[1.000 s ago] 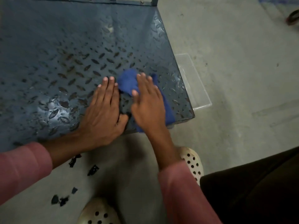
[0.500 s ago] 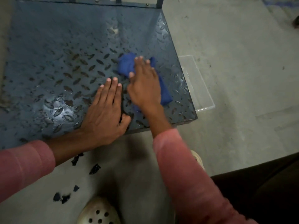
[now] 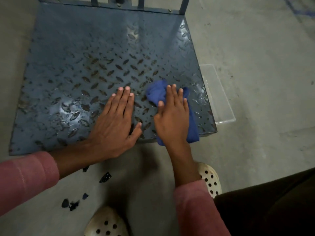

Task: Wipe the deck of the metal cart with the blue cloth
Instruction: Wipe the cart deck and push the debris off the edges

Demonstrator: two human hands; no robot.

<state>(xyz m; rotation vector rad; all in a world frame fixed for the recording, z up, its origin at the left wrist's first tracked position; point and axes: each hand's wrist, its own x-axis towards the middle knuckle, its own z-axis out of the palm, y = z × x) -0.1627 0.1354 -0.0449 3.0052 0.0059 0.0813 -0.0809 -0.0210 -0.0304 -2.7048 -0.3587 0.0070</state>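
Note:
The blue-grey metal cart deck (image 3: 81, 68) with a raised diamond tread fills the upper left of the view. A crumpled blue cloth (image 3: 156, 92) lies at the deck's near right corner and hangs a little over the front edge. My right hand (image 3: 172, 120) presses flat on the cloth, fingers spread forward. My left hand (image 3: 114, 123) rests palm down on the bare deck just left of it, fingers apart, holding nothing.
A clear plastic tub (image 3: 219, 99) sits on the concrete floor against the deck's right side. Upright cart bars (image 3: 184, 5) rise at the far edge. Black fragments (image 3: 104, 178) lie on the floor near my two white perforated shoes (image 3: 210, 179).
My right hand and the cloth have slid back toward the near right corner after reaching forward half a second ago. My left hand has stayed planted on the deck.

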